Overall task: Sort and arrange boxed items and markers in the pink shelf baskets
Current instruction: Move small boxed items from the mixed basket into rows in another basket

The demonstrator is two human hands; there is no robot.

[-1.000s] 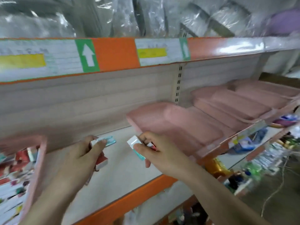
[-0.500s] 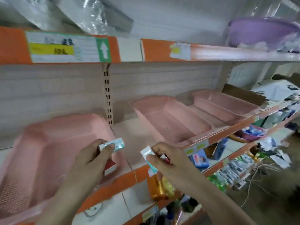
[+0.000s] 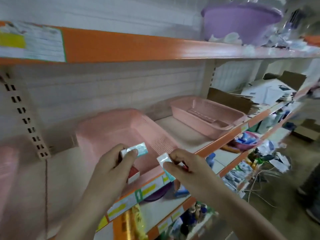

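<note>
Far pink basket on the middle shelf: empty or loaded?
Loaded, though only partly. The far pink basket has long pinkish items lying along its floor and a dark one near its front end; blur hides what they are.

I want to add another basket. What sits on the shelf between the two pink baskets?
In the head view, the stretch of shelf between the near pink basket and the far pink basket is bare board.

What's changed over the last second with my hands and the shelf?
The view swung right along the shelf: a purple basin and a farther pink basket came into sight. Both hands, left and right, still grip their small boxes; nothing was released.
</note>
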